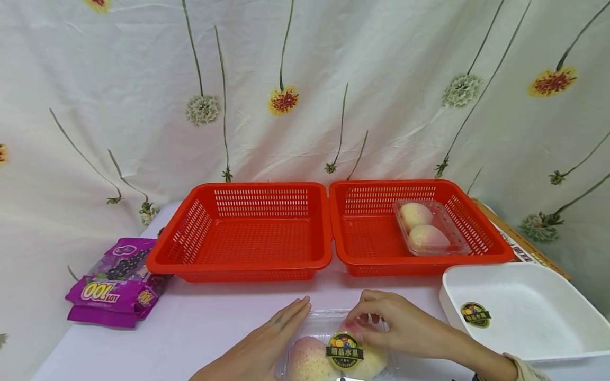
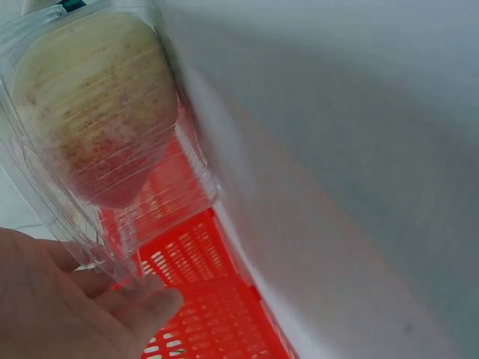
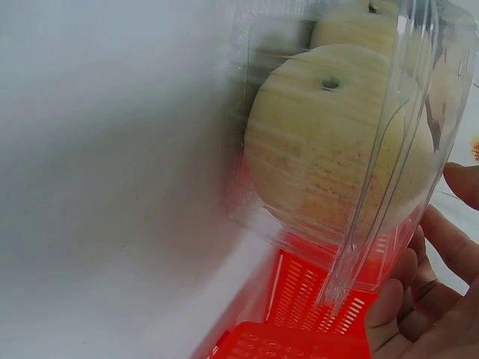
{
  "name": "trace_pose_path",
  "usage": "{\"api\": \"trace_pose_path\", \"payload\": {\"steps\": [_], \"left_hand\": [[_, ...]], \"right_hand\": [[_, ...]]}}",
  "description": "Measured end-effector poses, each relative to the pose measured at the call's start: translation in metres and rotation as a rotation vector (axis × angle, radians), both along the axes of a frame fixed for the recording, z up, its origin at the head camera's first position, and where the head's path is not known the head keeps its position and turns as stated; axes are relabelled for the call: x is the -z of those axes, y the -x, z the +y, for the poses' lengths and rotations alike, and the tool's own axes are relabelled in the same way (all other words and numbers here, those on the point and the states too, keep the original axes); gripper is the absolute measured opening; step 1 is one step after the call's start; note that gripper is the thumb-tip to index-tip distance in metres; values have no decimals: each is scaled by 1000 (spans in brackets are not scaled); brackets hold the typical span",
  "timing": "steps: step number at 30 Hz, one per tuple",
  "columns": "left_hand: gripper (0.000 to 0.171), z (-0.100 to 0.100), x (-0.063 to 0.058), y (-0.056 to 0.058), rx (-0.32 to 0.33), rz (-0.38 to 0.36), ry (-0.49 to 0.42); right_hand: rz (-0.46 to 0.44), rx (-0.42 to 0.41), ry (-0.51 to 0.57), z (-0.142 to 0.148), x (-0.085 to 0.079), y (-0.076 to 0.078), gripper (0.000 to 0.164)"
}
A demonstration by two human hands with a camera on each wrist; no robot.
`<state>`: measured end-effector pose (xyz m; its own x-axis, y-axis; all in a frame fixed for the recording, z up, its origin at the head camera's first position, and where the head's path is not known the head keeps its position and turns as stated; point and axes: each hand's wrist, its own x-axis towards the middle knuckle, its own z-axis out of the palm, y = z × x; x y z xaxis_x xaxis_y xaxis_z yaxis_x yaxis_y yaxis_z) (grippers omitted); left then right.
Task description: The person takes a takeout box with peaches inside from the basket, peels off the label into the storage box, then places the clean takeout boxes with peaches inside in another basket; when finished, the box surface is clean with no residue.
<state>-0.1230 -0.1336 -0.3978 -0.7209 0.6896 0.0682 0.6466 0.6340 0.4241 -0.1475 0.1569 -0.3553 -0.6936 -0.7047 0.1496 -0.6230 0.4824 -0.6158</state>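
Note:
A clear plastic fruit box [image 1: 329, 323] holding two peaches sits at the table's front, a dark round label [image 1: 344, 350] on its lid. My left hand [image 1: 267, 338] lies along its left side with fingers stretched forward; the left wrist view shows the fingertips at the box's corner, beside a blushed peach [image 2: 97, 105]. From the right, my right hand [image 1: 395, 323] bends its fingers over the far right corner, thumb across the lid. In the right wrist view, curled fingers [image 3: 430, 292] grip around the box edge near a pale peach [image 3: 329, 142].
Behind stand two red baskets, the left basket [image 1: 238, 272] and the right basket [image 1: 414, 260]; another box of peaches [image 1: 429, 227] lies in the right one. A white tray [image 1: 529, 312] with a similar label stands at right. Purple snack bags [image 1: 111, 283] lie at left.

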Motion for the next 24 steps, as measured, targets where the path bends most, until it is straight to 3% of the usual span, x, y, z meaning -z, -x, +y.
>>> {"api": "trace_pose_path", "payload": {"steps": [10,15,24], "left_hand": [[112,-2,1,1,-4,7,3],[112,-1,1,1,-15,-12,0],[109,-2,2,0,-15,29,-16]], "right_hand": [[-78,-5,-4,0,-1,-2,18],[-27,-44,7,-1,-1,-4,14],[14,-58,54,-4,1,-5,13]]}}
